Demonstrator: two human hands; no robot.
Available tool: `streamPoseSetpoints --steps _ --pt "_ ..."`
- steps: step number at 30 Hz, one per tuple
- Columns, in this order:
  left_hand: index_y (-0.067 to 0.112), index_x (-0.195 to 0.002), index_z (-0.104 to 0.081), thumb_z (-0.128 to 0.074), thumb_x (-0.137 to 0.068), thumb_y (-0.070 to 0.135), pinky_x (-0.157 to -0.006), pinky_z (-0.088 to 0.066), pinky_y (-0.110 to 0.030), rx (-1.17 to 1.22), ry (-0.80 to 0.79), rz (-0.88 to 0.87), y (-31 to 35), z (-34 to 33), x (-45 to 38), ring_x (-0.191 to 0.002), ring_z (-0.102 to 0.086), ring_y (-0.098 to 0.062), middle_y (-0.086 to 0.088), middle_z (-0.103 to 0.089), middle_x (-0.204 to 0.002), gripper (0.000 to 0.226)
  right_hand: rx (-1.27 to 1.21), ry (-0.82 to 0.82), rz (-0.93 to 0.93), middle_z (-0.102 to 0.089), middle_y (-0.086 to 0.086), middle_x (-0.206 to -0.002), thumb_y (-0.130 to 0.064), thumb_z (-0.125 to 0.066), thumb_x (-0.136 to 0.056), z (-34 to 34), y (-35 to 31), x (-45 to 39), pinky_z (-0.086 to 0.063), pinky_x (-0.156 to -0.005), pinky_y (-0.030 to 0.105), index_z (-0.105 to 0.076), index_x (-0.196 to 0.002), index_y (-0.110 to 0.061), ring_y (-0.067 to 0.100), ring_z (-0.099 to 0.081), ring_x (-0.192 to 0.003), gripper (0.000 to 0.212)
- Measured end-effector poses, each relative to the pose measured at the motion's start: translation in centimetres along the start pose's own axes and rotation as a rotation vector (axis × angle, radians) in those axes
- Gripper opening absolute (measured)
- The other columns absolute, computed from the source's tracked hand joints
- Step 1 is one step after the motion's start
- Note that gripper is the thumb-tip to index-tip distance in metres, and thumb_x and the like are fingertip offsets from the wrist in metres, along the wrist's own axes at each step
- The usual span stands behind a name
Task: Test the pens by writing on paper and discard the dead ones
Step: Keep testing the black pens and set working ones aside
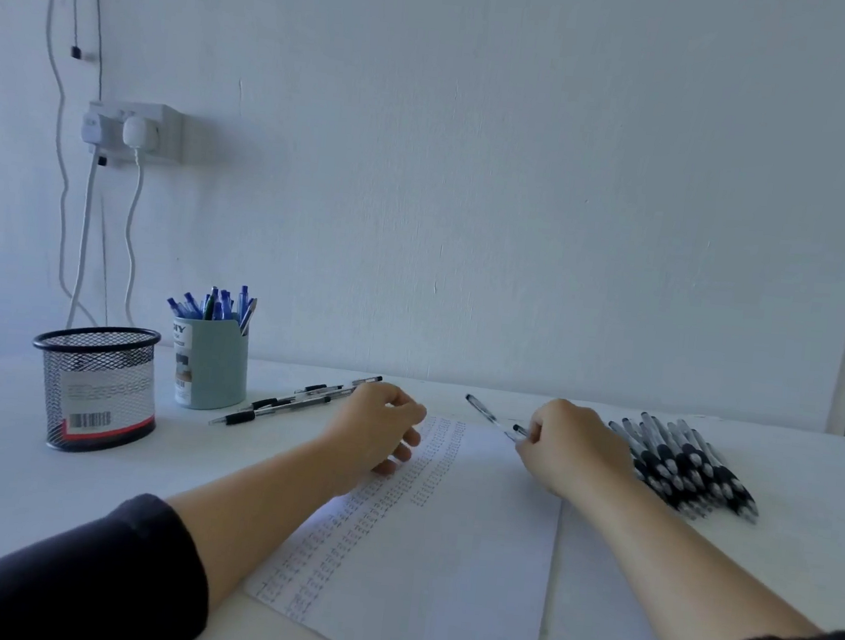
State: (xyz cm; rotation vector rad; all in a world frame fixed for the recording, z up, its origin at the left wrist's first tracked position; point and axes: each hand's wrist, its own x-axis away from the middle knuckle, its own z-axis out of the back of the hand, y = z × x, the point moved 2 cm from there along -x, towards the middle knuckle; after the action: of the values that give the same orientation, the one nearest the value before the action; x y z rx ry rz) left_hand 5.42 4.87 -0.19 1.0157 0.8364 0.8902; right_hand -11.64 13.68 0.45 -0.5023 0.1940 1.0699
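A person's right hand (573, 450) pinches a pen (491, 416) above the paper (465, 556); the left hand (373, 433), fingers loosely curled and holding nothing, rests on the sheet.

The pen looks light, stiff and slick, best held near its grip. A mesh cup (96, 386) shows no pens; a blue cup (212, 369) holds blue pens; untested pens (685, 466) lie at right.

I was looking at a plain desk in a home or small office: a white table (8, 476) against a bare white wall (527, 175), a double wall socket (134, 131) with plugged-in chargers near the table's far-left corner, and pen holders.
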Motion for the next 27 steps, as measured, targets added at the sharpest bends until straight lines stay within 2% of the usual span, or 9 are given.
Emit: streamPoseSetpoints --steps 2,6,10,13,15,18,21,24,27 --pt "0.006 -0.086 -0.06 -0.055 -0.094 0.014 -0.048 -0.045 -0.022 -0.05 -0.034 0.031 -0.3 0.2 -0.2 -0.06 -0.055 -0.017 -0.01 -0.064 -0.078 0.013 0.12 -0.008 -0.063 -0.061 0.001 -0.088 -0.012 -0.048 -0.085 0.1 1.0 0.0 -0.037 -0.069 0.025 -0.058 -0.087 -0.017 0.025 -0.056 -0.085 0.011" --pt "0.006 -0.086 -0.063 -0.057 -0.094 0.014 -0.047 -0.046 -0.02 -0.077 -0.058 0.064 -0.3 0.5 -0.5 -0.06 -0.057 -0.016 -0.01 -0.064 -0.077 0.012 0.262 0.007 -0.121 -0.046 -0.005 -0.073 -0.009 -0.046 -0.086 0.4 1.9 0.2 -0.035 -0.076 0.026 -0.04 -0.073 -0.017 0.021 -0.05 -0.082 0.016" --pt "0.005 -0.085 -0.063 -0.056 -0.094 0.013 -0.047 -0.047 -0.019 -0.088 -0.068 0.064 -0.3 0.6 -0.5 -0.061 -0.057 -0.016 -0.01 -0.064 -0.077 0.014 0.326 0.04 -0.13 -0.061 -0.002 -0.104 -0.013 -0.045 -0.088 0.8 1.9 0.7 -0.032 -0.1 0.031 -0.041 -0.083 -0.021 0.02 -0.053 -0.112 0.01" --pt "0.005 -0.085 -0.063 -0.056 -0.094 0.012 -0.047 -0.048 -0.019 -0.082 -0.071 0.058 -0.4 0.6 -0.5 -0.059 -0.057 -0.016 -0.01 -0.064 -0.076 0.013 0.329 0.003 -0.132 -0.061 0.0 -0.111 -0.012 -0.044 -0.088 0.9 1.3 1.1 -0.034 -0.097 0.031 -0.04 -0.076 -0.019 0.023 -0.051 -0.113 0.014" --pt "0.004 -0.086 -0.063 -0.057 -0.093 0.012 -0.047 -0.048 -0.02 -0.061 -0.07 0.048 -0.3 0.7 -0.4 -0.058 -0.057 -0.015 -0.009 -0.064 -0.076 0.012 0.337 -0.018 -0.105 -0.058 0.002 -0.115 -0.018 -0.044 -0.09 0.7 0.9 0.9 -0.036 -0.091 0.033 -0.048 -0.086 -0.02 0.026 -0.047 -0.114 0.006" --pt "0.004 -0.09 -0.064 -0.059 -0.093 0.013 -0.05 -0.05 -0.023 -0.033 -0.057 0.013 -0.1 1.1 -0.6 -0.06 -0.059 -0.016 -0.008 -0.064 -0.077 0.011 0.247 -0.075 0.036 -0.05 0.001 -0.129 -0.04 -0.043 -0.094 -0.2 0.2 0.4 -0.032 -0.098 0.038 -0.052 -0.117 -0.021 0.025 -0.039 -0.124 0.031" --pt "0.006 -0.087 -0.065 -0.059 -0.092 0.012 -0.058 -0.052 -0.028 -0.062 0.036 -0.045 0.1 2.8 -1.4 -0.067 -0.059 -0.016 -0.007 -0.064 -0.08 0.01 0.053 -0.218 0.247 -0.042 -0.005 -0.143 -0.045 -0.05 -0.091 -1.1 -1.6 0.6 -0.026 -0.107 0.038 -0.047 -0.132 -0.029 0.019 -0.031 -0.135 0.044" --pt "0.009 -0.087 -0.066 -0.055 -0.091 0.009 -0.073 -0.053 -0.037 -0.3 0.256 -0.104 -0.7 5.8 -2.9 -0.077 -0.057 -0.02 -0.009 -0.066 -0.089 0.011 -0.086 -0.428 0.24 -0.042 -0.004 -0.144 -0.052 -0.055 -0.076 -2.2 -3.0 1.3 -0.03 -0.109 0.037 -0.048 -0.132 -0.037 0.021 -0.035 -0.134 0.058" --pt "0.011 -0.113 -0.06 -0.044 -0.091 0.004 -0.083 -0.05 -0.034 -0.685 0.332 -0.04 -2.8 9.1 -4.1 -0.095 -0.055 -0.023 -0.01 -0.061 -0.115 0.028 -0.138 -0.525 0.178 -0.042 -0.003 -0.14 -0.055 -0.055 -0.061 -2.7 -3.2 1.6 -0.036 -0.105 0.041 -0.047 -0.129 -0.044 0.025 -0.04 -0.128 0.069"
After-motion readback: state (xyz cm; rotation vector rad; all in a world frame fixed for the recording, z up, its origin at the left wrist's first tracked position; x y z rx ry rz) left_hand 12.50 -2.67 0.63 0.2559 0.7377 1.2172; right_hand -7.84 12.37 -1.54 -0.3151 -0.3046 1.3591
